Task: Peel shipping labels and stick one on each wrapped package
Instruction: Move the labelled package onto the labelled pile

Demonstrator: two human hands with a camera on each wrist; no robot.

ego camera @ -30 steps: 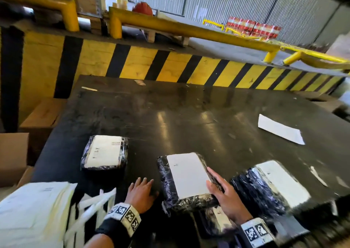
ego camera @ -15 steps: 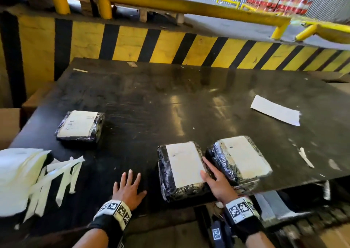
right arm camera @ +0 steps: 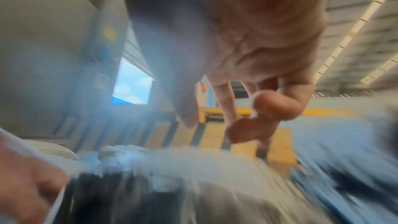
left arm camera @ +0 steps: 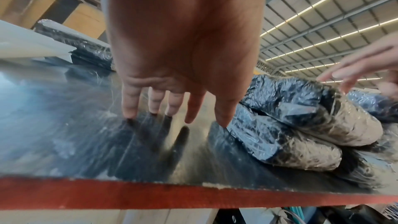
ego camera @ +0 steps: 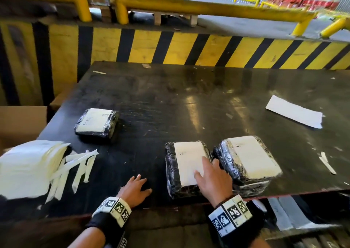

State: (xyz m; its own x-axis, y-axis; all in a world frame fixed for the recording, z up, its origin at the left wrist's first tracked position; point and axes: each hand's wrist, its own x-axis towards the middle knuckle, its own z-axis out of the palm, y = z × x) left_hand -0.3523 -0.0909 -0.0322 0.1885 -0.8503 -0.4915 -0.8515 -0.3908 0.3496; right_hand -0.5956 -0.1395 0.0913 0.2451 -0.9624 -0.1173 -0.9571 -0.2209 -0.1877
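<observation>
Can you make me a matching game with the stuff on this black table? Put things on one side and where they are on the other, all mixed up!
Things:
1. left hand
2. right hand
3. loose white sheet
4. pile of peeled strips

Places:
A. far right of the table, alone
B. fingers on the middle package's label
C. flat on the bare table
D. near the left edge, beside a white stack

Pairs: 1-C, 2-B, 3-A, 4-D
</observation>
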